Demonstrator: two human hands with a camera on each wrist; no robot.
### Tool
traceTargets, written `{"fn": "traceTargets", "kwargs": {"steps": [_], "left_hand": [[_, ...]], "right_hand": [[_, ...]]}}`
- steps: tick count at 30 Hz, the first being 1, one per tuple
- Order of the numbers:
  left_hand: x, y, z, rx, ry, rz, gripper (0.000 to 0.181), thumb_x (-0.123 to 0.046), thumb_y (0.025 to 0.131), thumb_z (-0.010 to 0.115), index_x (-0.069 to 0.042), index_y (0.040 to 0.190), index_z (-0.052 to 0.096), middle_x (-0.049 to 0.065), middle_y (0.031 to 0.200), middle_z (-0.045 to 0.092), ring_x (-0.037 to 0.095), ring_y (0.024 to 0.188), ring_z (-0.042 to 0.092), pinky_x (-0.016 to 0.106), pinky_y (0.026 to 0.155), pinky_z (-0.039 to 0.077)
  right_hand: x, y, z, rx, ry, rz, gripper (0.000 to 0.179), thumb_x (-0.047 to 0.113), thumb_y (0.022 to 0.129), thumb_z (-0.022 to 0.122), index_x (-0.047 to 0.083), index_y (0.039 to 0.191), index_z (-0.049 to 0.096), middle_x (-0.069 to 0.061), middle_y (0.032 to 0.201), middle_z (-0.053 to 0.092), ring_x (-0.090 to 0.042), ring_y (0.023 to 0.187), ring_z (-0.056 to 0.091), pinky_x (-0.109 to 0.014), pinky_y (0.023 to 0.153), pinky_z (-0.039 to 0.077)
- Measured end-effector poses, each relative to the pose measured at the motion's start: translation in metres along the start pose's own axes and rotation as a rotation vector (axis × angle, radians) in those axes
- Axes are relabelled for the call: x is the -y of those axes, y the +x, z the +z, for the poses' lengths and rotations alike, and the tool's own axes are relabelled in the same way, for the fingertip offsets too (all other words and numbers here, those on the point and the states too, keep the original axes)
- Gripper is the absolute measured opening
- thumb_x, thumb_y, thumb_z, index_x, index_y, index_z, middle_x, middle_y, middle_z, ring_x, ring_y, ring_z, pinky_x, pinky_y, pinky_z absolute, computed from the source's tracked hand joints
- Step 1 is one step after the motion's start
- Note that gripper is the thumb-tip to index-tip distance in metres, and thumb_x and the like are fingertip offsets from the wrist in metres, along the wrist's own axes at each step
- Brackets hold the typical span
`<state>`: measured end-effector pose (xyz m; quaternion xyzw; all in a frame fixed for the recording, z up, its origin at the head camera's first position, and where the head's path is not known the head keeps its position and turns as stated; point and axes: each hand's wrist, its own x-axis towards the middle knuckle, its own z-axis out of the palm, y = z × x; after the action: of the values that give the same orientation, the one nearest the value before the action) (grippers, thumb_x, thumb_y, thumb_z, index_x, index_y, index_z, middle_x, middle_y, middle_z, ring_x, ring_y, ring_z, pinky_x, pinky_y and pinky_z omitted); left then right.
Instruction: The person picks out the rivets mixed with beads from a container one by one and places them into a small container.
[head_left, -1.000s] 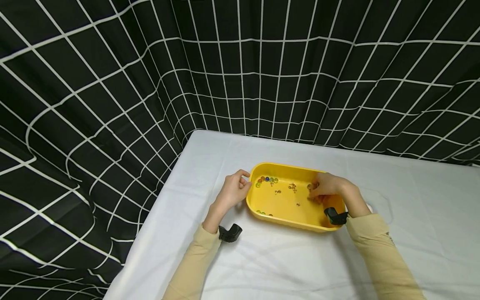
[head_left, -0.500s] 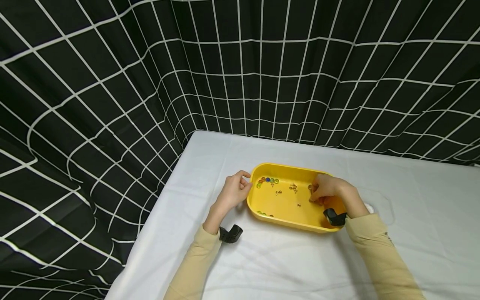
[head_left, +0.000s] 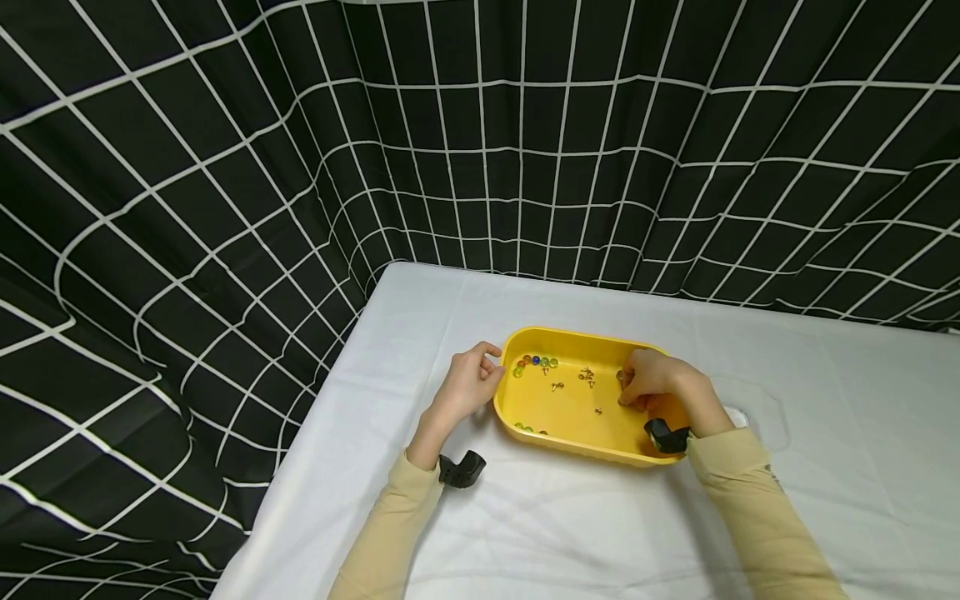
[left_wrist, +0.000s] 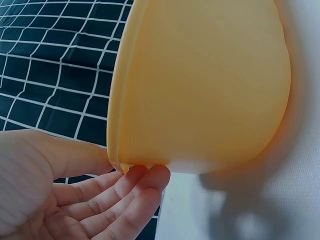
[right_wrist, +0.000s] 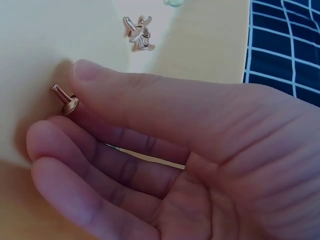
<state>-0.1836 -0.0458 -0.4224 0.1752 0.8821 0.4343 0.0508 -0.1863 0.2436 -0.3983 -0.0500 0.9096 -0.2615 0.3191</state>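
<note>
A yellow plastic bin point(head_left: 558, 433) stands on the white-covered table. My left hand point(head_left: 468, 382) grips its left end; in the left wrist view, the thumb lies at the rim point(left_wrist: 114, 125) with curled fingers point(left_wrist: 145, 180) against the outside. Inside the bin's right part, my right hand point(head_left: 660, 375) reaches down to the floor. A brass paper fastener point(right_wrist: 65, 100) sits between its thumb and forefinger, apparently pinched, legs pointing outward. More brass fasteners point(head_left: 587, 377) lie scattered mid-bin, some clustered point(right_wrist: 139, 34) beyond the thumb. Coloured glass marbles point(head_left: 536, 360) line the far left corner.
A few more marbles point(head_left: 528, 429) lie by the near left wall, partly hidden by the rim. Partly behind the right wrist is a white object point(head_left: 738, 417), its kind unclear. Black curtains point(head_left: 562, 167) with a white grid hang behind and left of the table.
Almost nothing differs. The right hand and wrist shift very slightly within the bin; the left hand keeps its place at the rim.
</note>
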Motion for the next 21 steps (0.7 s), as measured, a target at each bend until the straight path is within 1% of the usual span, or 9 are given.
{"fn": "traceTargets", "kwargs": {"steps": [5, 13, 21], "left_hand": [[-0.0003, 0.0003, -0.0003, 0.006, -0.006, 0.005, 0.026, -0.007, 0.09, 0.058, 0.005, 0.113, 0.057, 0.007, 0.08, 0.061, 0.012, 0.062, 0.055, 0.021, 0.055, 0.047], [0.0022, 0.0007, 0.0017, 0.005, -0.011, 0.001, 0.026, -0.006, 0.09, 0.058, 0.005, 0.113, 0.057, 0.007, 0.08, 0.061, 0.011, 0.061, 0.055, 0.021, 0.055, 0.047], [0.0014, 0.0005, 0.0011, 0.005, -0.009, -0.005, 0.026, -0.007, 0.09, 0.058, 0.005, 0.113, 0.056, 0.008, 0.08, 0.061, 0.012, 0.062, 0.055, 0.022, 0.056, 0.047]], "right_hand": [[-0.0005, 0.0012, 0.0007, -0.005, -0.013, -0.004, 0.017, 0.005, 0.077, 0.071, 0.001, 0.069, 0.057, -0.006, 0.059, 0.059, -0.013, 0.051, 0.056, -0.026, 0.053, 0.05], [-0.0011, 0.0033, 0.0035, -0.023, -0.03, -0.036, 0.017, 0.003, 0.076, 0.071, 0.001, 0.066, 0.057, -0.005, 0.057, 0.058, -0.013, 0.05, 0.057, -0.026, 0.052, 0.05], [-0.0003, 0.0045, 0.0041, -0.03, -0.016, -0.023, 0.015, 0.002, 0.074, 0.071, 0.001, 0.068, 0.057, -0.005, 0.059, 0.058, -0.014, 0.051, 0.056, -0.026, 0.053, 0.05]]}}
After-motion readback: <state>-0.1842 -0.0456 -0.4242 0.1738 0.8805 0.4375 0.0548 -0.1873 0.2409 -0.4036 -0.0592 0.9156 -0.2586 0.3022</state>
